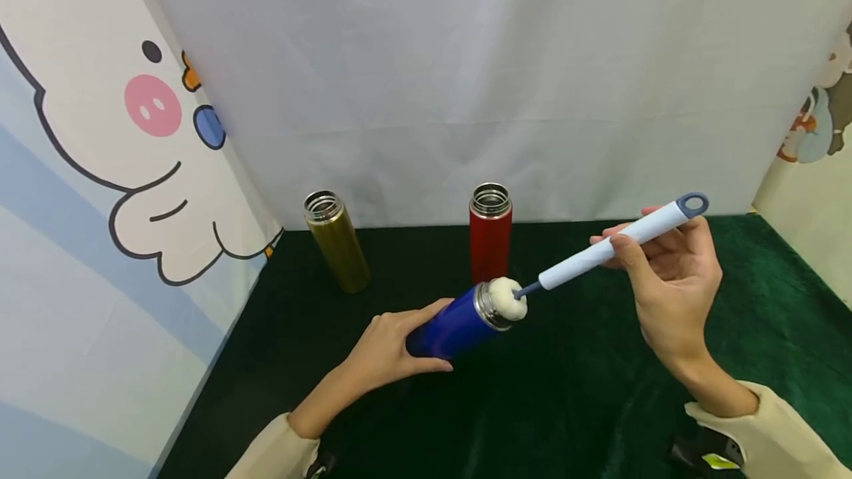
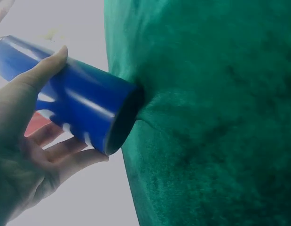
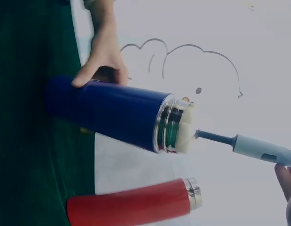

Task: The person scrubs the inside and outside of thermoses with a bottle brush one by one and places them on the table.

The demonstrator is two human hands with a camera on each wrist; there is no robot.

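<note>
1) Currently, the left hand grips the blue bottle, mouth tilted up toward the right hand
2) That hand pinches the bottle brush, nearly in line with the bottle's long axis
3) White sponge head sits at the mouth

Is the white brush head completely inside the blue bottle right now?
No, the white brush head bulges visibly out of the open end of the blue bottle.

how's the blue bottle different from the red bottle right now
The blue bottle is tilted; the red bottle stands upright. The left hand grips the blue bottle, while no hand holds the red bottle. The white brush head sits at the blue bottle's mouth; the red bottle's mouth is uncovered. Both have silvery, threaded necks.
</note>
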